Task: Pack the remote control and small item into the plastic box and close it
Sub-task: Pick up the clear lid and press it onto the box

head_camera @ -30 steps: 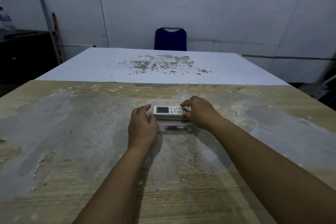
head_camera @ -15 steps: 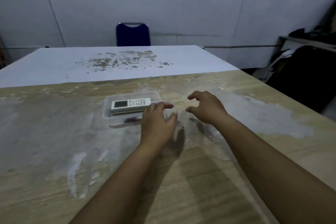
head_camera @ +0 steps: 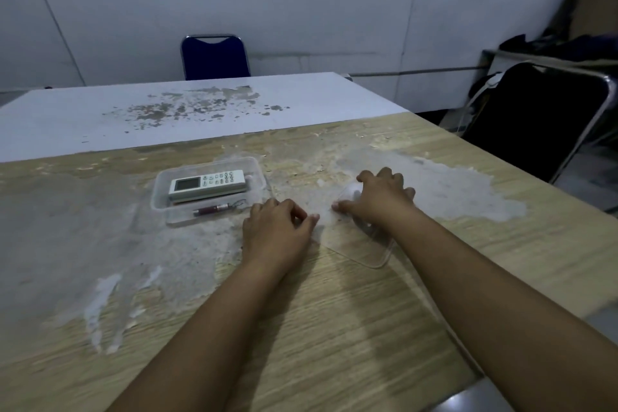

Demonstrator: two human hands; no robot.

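Observation:
A clear plastic box (head_camera: 160, 207) stands open on the worn wooden table. Inside it lies a white remote control (head_camera: 207, 182), and in front of the remote a small dark red pen-like item (head_camera: 212, 210). The transparent lid (head_camera: 371, 252) lies flat on the table to the right of the box. My right hand (head_camera: 381, 197) covers the lid's far end, with the thumb at its edge. My left hand (head_camera: 277, 231) rests between box and lid with curled fingers, its thumb and forefinger pinched close to the lid's left edge. Nothing shows in it.
A white table (head_camera: 100, 117) with flaked paint adjoins the far side, and a blue chair (head_camera: 215, 57) stands behind it. A black folding chair (head_camera: 535, 124) and dark bags stand off the table's right edge.
Both hands left the remote in the box and moved right. My right hand has come down on the lid. The view has swung right, so the box now lies left of my hands.

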